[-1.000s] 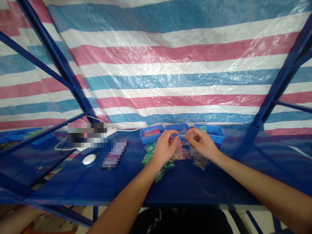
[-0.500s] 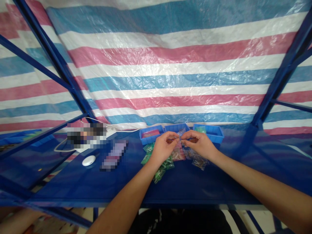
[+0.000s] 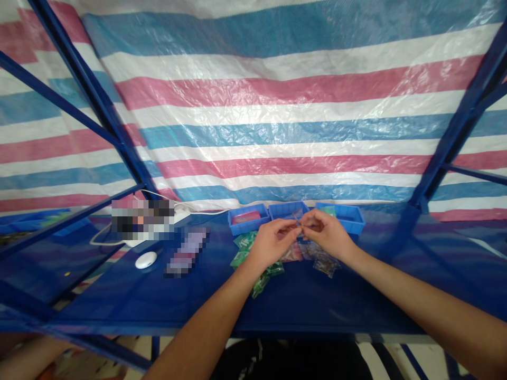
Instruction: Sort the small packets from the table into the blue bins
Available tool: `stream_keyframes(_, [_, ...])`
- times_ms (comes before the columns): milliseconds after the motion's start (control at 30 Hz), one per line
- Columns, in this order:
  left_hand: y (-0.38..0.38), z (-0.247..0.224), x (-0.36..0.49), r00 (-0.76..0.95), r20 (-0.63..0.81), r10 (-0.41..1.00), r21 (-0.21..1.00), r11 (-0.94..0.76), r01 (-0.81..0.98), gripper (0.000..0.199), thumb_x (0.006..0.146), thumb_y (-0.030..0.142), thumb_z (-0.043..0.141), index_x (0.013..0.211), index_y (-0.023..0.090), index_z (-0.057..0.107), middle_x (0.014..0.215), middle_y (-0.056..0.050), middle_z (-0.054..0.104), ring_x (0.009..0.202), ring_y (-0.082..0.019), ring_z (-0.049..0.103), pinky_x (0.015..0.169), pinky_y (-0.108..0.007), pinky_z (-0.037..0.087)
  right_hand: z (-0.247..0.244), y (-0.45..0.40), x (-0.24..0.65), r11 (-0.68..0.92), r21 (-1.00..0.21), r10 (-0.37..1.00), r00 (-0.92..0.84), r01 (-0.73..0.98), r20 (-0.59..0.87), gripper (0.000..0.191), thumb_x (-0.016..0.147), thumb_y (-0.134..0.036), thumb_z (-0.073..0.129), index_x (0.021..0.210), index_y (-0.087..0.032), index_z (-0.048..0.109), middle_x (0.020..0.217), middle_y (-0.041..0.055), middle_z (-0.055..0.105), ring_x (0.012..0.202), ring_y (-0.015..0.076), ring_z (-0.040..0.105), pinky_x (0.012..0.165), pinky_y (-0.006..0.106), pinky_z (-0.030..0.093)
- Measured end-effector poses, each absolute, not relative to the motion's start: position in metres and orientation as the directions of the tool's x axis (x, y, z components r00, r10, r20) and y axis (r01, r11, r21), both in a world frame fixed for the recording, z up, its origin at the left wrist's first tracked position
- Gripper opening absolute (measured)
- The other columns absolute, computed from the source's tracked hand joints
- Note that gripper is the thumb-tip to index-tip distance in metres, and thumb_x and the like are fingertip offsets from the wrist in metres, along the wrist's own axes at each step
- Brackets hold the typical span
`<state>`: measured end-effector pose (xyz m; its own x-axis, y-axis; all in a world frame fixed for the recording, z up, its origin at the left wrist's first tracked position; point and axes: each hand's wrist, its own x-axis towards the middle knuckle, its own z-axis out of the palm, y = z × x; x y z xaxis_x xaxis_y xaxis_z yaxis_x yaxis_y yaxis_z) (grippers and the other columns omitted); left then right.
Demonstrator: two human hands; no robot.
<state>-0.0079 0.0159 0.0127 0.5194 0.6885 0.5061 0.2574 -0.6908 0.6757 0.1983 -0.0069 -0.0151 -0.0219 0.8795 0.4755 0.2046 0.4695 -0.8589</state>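
Note:
My left hand [image 3: 272,241] and my right hand [image 3: 327,235] meet fingertip to fingertip over the table, both pinching a small clear plastic bag [image 3: 299,224] with a purplish tint. Fingers hide most of it. Under and beside my left hand lie green packets [image 3: 261,285] of small parts. A pinkish packet [image 3: 292,254] rests below the gap between my hands. Clear packets with dark contents [image 3: 326,265] are spread beneath my right hand.
Behind my hands stand a left blue bin [image 3: 249,220] holding something pink, a middle blue bin [image 3: 287,208] and a right blue bin [image 3: 350,219]. To the left are a white oval case [image 3: 146,260], a blurred phone-like item [image 3: 187,253] and a white power strip [image 3: 180,215] with cables.
My hands have shifted slightly right and drawn closer together, the fingertips now meeting on the small bag. The packets and bins stay in place apart from a slight camera shift.

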Motion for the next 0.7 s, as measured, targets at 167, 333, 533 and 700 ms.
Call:
stream_keyframes(167, [0.019, 0.012, -0.0097, 0.508, 0.525, 0.683, 0.648, -0.708, 0.282, 0.036, 0.093, 0.043, 0.065, 0.121, 0.022, 0.073, 0.117, -0.009, 0.075, 0.104, -0.024, 0.071, 0.094, -0.035, 0.056, -0.0106, -0.0138, 0.1947, 0.545, -0.785, 0.837, -0.138, 0.295, 0.529, 0.02, 0.087, -0.037, 0.071, 0.104, -0.025, 0.072, 0.11, 0.0068, 0.072, 0.101, 0.0254, 0.07, 0.088, 0.042, 0.06])
stream_keyframes(333, [0.0235, 0.0123, -0.0119, 0.496, 0.529, 0.689, 0.643, -0.706, 0.296, 0.027, 0.096, 0.032, 0.059, 0.116, 0.022, 0.075, 0.113, -0.007, 0.076, 0.1, -0.022, 0.072, 0.087, -0.033, 0.057, -0.0143, -0.0114, 0.1928, 0.493, -0.829, 0.867, -0.066, 0.264, 0.494, 0.022, 0.087, -0.036, 0.071, 0.106, -0.025, 0.068, 0.105, 0.0056, 0.074, 0.094, 0.0228, 0.071, 0.078, 0.036, 0.061])
stream_keyframes(533, [0.0197, 0.0098, -0.0074, 0.522, 0.469, 0.713, 0.723, -0.649, 0.237, 0.029, 0.093, 0.031, 0.063, 0.121, 0.022, 0.066, 0.1, -0.004, 0.078, 0.09, -0.019, 0.074, 0.081, -0.03, 0.058, -0.0134, -0.0087, 0.1962, 0.448, -0.866, 0.891, -0.041, 0.223, 0.451, 0.037, 0.084, -0.041, 0.075, 0.116, -0.025, 0.064, 0.104, 0.0065, 0.071, 0.09, 0.0222, 0.069, 0.069, 0.033, 0.059])
stream_keyframes(700, [0.0182, 0.0105, -0.007, 0.511, 0.439, 0.739, 0.763, -0.607, 0.223, 0.039, 0.091, 0.029, 0.067, 0.129, 0.023, 0.057, 0.094, -0.002, 0.078, 0.087, -0.018, 0.075, 0.078, -0.027, 0.056, -0.0081, -0.0087, 0.1996, 0.412, -0.901, 0.906, -0.16, 0.131, 0.391, 0.029, 0.086, -0.037, 0.073, 0.109, -0.024, 0.065, 0.092, 0.0021, 0.07, 0.075, 0.0171, 0.066, 0.07, 0.032, 0.056])
